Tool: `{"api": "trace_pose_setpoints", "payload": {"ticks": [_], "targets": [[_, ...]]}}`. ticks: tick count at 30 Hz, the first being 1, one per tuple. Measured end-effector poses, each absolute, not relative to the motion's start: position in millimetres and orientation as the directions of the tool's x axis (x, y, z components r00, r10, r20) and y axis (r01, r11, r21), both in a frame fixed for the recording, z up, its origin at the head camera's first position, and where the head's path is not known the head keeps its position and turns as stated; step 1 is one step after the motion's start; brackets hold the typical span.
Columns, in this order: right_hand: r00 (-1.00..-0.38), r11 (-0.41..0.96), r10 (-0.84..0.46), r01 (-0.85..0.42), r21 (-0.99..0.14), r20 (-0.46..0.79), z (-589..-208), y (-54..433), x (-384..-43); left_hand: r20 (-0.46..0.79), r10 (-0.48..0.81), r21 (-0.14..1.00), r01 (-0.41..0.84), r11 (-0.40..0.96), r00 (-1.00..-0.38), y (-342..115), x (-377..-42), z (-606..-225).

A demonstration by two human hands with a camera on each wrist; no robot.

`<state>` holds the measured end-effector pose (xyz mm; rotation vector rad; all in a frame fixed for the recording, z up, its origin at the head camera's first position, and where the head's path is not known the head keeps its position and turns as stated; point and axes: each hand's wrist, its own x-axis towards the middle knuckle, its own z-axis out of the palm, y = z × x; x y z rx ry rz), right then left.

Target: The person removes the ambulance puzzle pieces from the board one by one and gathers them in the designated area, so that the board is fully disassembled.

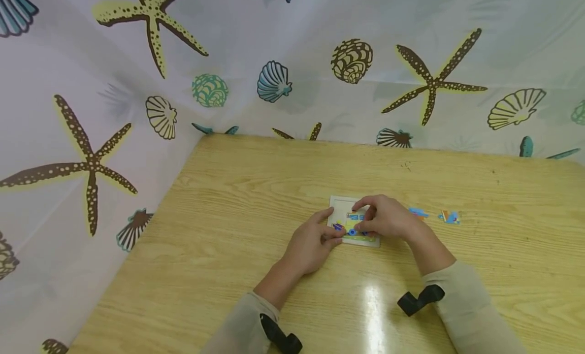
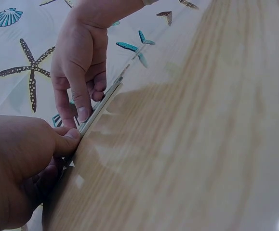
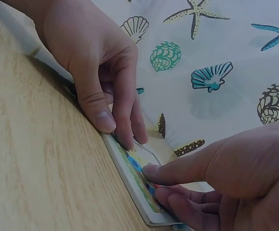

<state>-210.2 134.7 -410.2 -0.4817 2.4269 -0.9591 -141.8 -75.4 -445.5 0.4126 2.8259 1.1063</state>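
Note:
A small light-framed jigsaw puzzle board [image 1: 374, 242] lies on the table, with part of a yellow vehicle picture [image 1: 351, 223] in it. My left hand [image 1: 311, 245] holds the board at its left side, its thumb at the near edge and a fingertip on the picture. From the right, my right hand [image 1: 386, 219] reaches over the board with thumb and index finger bent around a puzzle piece [image 3: 151, 188], which these fingers mostly hide. In the left wrist view the board [image 2: 99, 108] shows only as a thin edge beneath both hands.
Right of the board lie two loose puzzle pieces, one blue and orange [image 1: 450, 217], the other a blue piece [image 1: 418, 212] close to my right wrist. A wooden table [image 1: 237, 201] carries everything. A curtain [image 1: 311, 100] printed with shells and starfish hangs behind and at the left.

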Motion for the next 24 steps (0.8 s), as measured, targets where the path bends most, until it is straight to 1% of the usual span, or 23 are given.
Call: {"api": "trace_pose_setpoints", "payload": {"ticks": [13,19,21,24], "targets": [[-0.847,0.672,-0.442,-0.095,-0.734,-0.295,-408,134,-210,0.025,0.277,0.672,0.221,0.707,-0.961,-75,-142,-445],[-0.873,0.681,-0.442,-0.176,-0.711,-0.208,-401,140,-210,0.013,0.261,0.684,0.200,0.702,-0.965,-73,-142,-446],[-0.872,0.673,-0.455,-0.203,-0.712,-0.182,-399,144,-210,0.012,0.260,0.685,0.197,0.701,-0.966,-73,-141,-445],[-0.862,0.650,-0.472,-0.199,-0.734,-0.185,-397,148,-210,0.014,0.259,0.685,0.198,0.701,-0.966,-74,-141,-445]]}}
